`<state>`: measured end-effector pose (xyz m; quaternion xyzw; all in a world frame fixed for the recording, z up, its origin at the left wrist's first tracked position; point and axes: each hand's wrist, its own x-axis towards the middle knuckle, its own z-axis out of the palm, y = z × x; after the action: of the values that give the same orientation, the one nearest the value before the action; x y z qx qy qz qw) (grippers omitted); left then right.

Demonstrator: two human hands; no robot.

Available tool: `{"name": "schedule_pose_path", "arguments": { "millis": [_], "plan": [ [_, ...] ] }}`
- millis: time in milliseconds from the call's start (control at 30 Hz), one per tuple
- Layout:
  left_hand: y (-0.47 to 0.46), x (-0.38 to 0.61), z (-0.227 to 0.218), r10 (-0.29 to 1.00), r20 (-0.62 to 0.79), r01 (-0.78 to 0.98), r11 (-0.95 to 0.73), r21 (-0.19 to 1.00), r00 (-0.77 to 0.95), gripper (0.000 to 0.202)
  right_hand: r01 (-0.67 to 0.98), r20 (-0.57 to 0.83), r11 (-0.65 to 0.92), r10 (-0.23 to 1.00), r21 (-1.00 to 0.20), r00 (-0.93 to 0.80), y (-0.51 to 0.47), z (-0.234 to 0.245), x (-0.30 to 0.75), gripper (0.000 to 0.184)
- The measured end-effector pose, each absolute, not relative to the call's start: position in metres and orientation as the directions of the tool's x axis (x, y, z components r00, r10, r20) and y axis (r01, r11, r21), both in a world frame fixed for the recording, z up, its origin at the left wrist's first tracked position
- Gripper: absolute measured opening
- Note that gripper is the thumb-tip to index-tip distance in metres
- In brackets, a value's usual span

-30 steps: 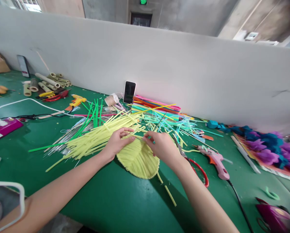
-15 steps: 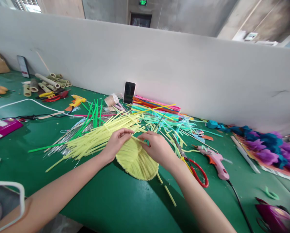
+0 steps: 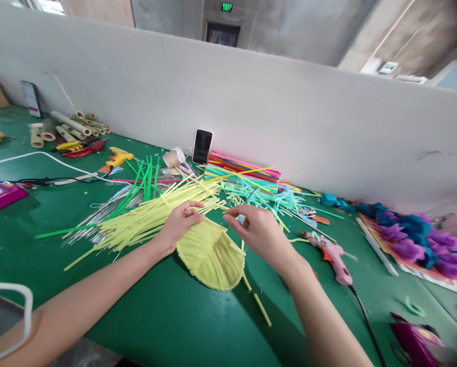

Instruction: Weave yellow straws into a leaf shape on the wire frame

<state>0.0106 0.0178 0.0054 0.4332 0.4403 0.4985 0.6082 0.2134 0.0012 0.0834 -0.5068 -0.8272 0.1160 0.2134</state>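
Left of one pink plastic glue gun (image 3: 338,262) sits one pale-yellow, leaf-shaped, fuzzy panel (image 3: 209,257), ribs slanting from a central seam (rim finely bumpy). The left hand (image 3: 180,223) pinches its upper edge; whether the right hand (image 3: 257,229) pinches anything, I cannot tell.

1. Green surface (image 3: 182,326); clock read from its middle.
2. Yellow-green stems (image 3: 148,214), 9 o'clock.
3. Bamboo tubes (image 3: 75,125), yellow glue gun (image 3: 118,156), 10 o'clock.
4. Multicolored stem bundle (image 3: 247,169), 1 o'clock.
5. Pink glue gun (image 3: 338,262), 3 o'clock.
6. Short yellow-green piece (image 3: 262,310), 5 o'clock.
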Motion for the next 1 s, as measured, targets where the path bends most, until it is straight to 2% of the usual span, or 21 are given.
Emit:
{"name": "schedule_pose_path", "arguments": {
  "millis": [133,367,533,600,700,800,900,1000],
  "plan": [
    [0.018,0.008,0.005,0.985,-0.127,-0.254,0.153,0.955,0.115,0.042,0.802,0.28,0.4,0.912,-0.443,-0.3,-0.011,0.084,0.239,0.025],
    [0.018,0.008,0.005,0.987,-0.13,-0.241,0.148,0.959,0.09,0.037,0.787,0.169,0.303,0.953,-0.538,-0.251,-0.046,0.032,0.262,0.025],
    [0.021,0.008,0.002,0.984,-0.151,-0.164,0.165,0.973,0.092,0.042,0.827,0.173,0.289,0.957,-0.482,-0.234,-0.051,0.011,0.253,0.034],
    [0.021,0.008,0.002,0.983,-0.147,-0.172,0.165,0.971,0.11,0.042,0.836,0.202,0.263,0.962,-0.481,-0.186,-0.05,0.008,0.249,0.03],
    [0.018,0.009,0.008,0.968,-0.19,-0.305,0.233,0.923,0.165,0.042,0.807,0.221,0.209,0.97,-0.552,-0.101,-0.048,0.006,0.247,0.024],
    [0.012,0.013,0.015,0.931,-0.239,-0.406,0.338,0.849,0.276,0.051,0.735,0.169,0.127,0.986,-0.667,-0.017,-0.047,0.004,0.25,0.026],
    [0.003,0.016,0.013,0.912,-0.181,-0.387,0.327,0.862,0.369,0.06,0.624,0.082,0.047,0.996,-0.78,0.029,-0.044,-0.001,0.254,0.027],
    [-0.005,0.017,0.004,0.87,-0.135,-0.273,0.29,0.917,0.474,0.061,0.527,0.035,-0.01,0.997,-0.85,0.074,-0.041,-0.006,0.257,0.027]
  ]
}}
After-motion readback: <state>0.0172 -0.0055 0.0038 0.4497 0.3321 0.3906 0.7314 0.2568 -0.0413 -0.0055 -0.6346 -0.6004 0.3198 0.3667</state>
